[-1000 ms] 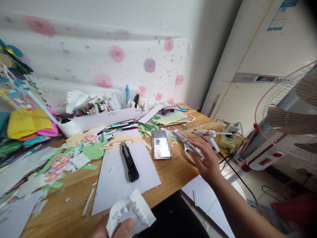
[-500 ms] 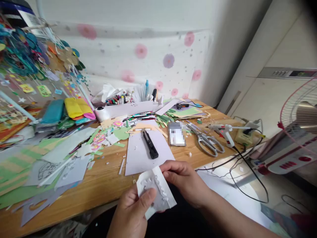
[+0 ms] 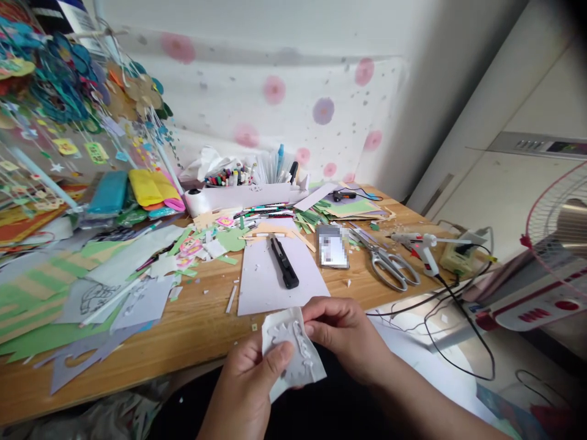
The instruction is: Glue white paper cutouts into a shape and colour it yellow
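My left hand (image 3: 257, 373) grips a small white piece of paper (image 3: 293, 351) from below, its thumb pressed flat on the face. Raised or cut curly shapes run along the paper. At its upper right edge, my right hand (image 3: 337, 324) pinches with thumb and forefinger; the fingertips partly hide what they touch. Just beyond the hands, a black utility knife (image 3: 284, 263) lies on a pale lilac sheet (image 3: 257, 287) on the wooden table (image 3: 197, 327).
Silver scissors (image 3: 389, 266) and a white glue gun (image 3: 419, 247) lie at the right, cables trailing down. Paper scraps (image 3: 215, 241) and green sheets (image 3: 41, 293) cover the left. Markers (image 3: 232, 175) stand at the back. A fan (image 3: 557, 244) is at far right.
The view has shifted slightly, so the table appears moved right. The paper has tilted a little in my hands, and my right fingers have slid slightly down its edge.
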{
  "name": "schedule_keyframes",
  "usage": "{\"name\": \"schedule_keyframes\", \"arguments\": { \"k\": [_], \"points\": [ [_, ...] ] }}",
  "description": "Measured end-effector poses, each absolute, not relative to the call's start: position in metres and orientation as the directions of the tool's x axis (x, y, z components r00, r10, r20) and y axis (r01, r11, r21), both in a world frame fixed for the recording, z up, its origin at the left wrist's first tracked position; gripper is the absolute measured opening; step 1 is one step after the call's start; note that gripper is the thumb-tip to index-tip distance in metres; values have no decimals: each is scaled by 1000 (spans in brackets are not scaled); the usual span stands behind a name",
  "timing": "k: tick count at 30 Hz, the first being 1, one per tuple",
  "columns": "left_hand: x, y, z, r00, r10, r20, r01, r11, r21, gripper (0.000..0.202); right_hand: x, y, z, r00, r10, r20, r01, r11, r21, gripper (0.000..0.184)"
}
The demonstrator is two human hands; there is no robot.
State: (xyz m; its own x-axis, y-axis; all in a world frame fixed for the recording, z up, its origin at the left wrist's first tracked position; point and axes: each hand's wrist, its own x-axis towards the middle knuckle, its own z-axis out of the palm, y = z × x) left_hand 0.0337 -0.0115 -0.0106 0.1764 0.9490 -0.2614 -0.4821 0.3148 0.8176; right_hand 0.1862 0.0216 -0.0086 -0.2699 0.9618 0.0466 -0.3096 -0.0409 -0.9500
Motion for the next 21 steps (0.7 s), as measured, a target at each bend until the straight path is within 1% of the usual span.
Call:
{"name": "schedule_keyframes", "arguments": {
  "k": [3,6,9,12,15,18,21],
  "points": [
    [35,-10,-12,185,944,-274,-477,330,815,20,191,24,-7,-270,959,85,-201,31,-979,19],
    [35,-10,-13,174,945,-277,-465,327,823,22,196,26,-6,-294,947,127,-132,91,-987,21],
    [35,-11,-12,187,939,-289,-455,343,822,22,199,29,-5,-310,920,241,-43,239,-970,22],
    [35,-12,-9,208,927,-312,-469,375,800,21,200,32,-3,-341,851,398,40,437,-899,18],
    [33,-12,-7,226,921,-317,-471,388,792,22,202,33,0,-374,778,505,89,572,-815,13],
    [31,-11,-7,243,913,-327,-432,404,807,22,204,34,5,-440,701,561,155,675,-721,12],
    [29,-11,-9,245,913,-327,-406,403,820,23,207,35,13,-531,618,580,258,770,-584,13]
  ]
}}
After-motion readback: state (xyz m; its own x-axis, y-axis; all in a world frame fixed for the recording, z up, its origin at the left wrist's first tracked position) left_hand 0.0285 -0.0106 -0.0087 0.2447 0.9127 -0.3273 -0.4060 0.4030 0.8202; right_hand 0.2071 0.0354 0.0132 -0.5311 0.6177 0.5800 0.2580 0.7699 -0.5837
